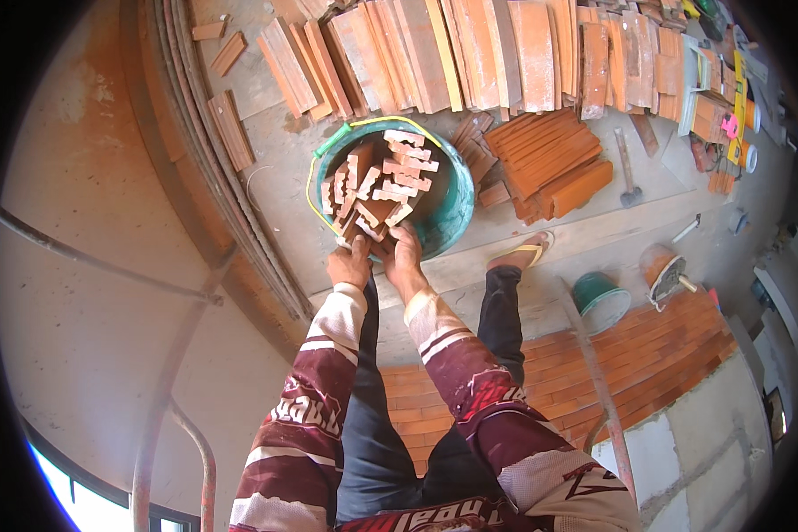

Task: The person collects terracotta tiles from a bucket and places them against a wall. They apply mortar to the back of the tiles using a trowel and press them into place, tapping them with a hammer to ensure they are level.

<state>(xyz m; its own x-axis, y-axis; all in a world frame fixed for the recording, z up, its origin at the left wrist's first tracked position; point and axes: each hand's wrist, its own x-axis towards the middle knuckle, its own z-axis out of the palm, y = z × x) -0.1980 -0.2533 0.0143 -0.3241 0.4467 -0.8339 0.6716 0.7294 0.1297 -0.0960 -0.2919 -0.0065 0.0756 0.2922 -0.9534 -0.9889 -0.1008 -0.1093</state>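
Observation:
A green bucket (459, 199) with a yellow handle stands before me, holding several cut clay tile strips (402, 173) on end, their broken, whitish grooved edges facing up. My left hand (348, 264) is at the bucket's near rim, its fingers closed on the end of a clay tile. Right beside it, my right hand (404, 259) reaches over the same rim, thumb and fingers closed around the tiles' near side. Part of what both hands grip is hidden behind the fingers and the rim.
Long clay tiles (470, 53) line the far side. Right of the bucket lies a stack of orange tiles (545, 160), with a hammer (628, 168) beyond. Another green bucket (598, 301) stands near laid tile flooring (674, 341). Metal bars (164, 399) rise at left.

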